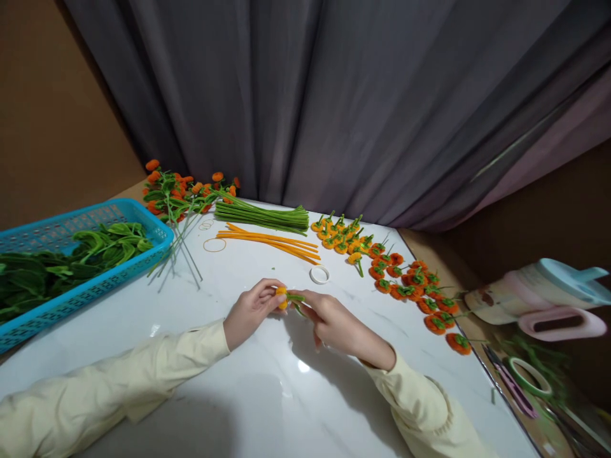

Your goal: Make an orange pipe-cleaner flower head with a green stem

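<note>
Flower point(282, 291) just below centre of the frame, apparently at the step of adjusting the green end point(296, 298).
Pinched at the yellow head by left hand point(245, 318) fingertips, with right hand point(337, 324) fingers closed on the green; next move likely calls for a light, steady grip.

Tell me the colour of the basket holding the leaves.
The basket is bright blue, leaning turquoise; it shows best in the head view.

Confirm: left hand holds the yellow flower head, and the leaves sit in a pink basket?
Wrong on basket colour: head view shows the leaves in a blue basket. The left hand does hold the yellow flower head.
</note>
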A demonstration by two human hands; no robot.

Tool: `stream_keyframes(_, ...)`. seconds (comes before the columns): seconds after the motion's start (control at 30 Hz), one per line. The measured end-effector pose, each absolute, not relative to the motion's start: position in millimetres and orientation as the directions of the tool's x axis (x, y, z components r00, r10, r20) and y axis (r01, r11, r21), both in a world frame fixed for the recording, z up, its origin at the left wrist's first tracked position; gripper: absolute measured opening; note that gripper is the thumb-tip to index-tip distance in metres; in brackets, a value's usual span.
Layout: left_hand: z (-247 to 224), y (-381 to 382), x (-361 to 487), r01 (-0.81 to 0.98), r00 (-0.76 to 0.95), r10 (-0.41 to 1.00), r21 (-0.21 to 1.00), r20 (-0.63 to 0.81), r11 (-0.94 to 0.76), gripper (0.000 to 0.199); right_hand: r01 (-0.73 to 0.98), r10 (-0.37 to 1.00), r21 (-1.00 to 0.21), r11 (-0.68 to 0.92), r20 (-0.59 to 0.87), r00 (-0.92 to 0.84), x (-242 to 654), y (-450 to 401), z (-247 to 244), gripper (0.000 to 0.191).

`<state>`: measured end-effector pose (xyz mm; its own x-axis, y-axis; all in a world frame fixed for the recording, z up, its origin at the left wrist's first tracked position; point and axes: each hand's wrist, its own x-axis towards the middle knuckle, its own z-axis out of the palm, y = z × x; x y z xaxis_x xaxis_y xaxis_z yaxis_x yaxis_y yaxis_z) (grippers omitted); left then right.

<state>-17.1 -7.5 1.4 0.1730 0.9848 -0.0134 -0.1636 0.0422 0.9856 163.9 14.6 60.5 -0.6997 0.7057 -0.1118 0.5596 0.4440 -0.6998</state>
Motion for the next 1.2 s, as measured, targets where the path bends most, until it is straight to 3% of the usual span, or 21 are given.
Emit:
stream_keyframes(0.17, 3, -7, -16, -0.165, 0.175, 0.984, 0.985, -0.027, 0.056, 0.037, 0.584, 0.722, -0.672, 0.456, -0.104, -0.684, 162, 12, 64, 0.051)
stream_keyframes(0.27, 3, -7, -16, -0.163, 0.174, 0.985, 0.986, 0.002, 0.027, 0.035, 0.567, 0.74, -0.715, 0.41, -0.102, -0.665, 161, 13, 61, 0.04)
stream_keyframes(0.4, 1, -9, -17, -0.087, 0.158, 0.986, 0.995, 0.059, -0.046, 0.028, 0.501, 0.712, -0.835, 0.228, -0.208, -0.671, 162, 14, 59, 0.048)
stream_keyframes(0.53, -2, -11, -18, 0.042, 0.165, 0.979, 0.99, 0.124, -0.132, 0.024, 0.481, 0.694, -0.875, 0.055, -0.313, -0.649, 162, 14, 59, 0.054)
stream_keyframes(0.97, -13, -14, -18, 0.318, 0.2, 0.896, 0.839, 0.395, -0.441, 0.021, 0.317, 0.751, -0.935, -0.157, -0.322, -0.577, 147, 7, 47, 0.032)
stream_keyframes(1.2, -18, -14, -19, 0.456, 0.283, 0.87, 0.742, 0.403, -0.492, 0.029, 0.222, 0.718, -0.939, -0.265, -0.345, -0.604, 143, 4, 47, 0.026)
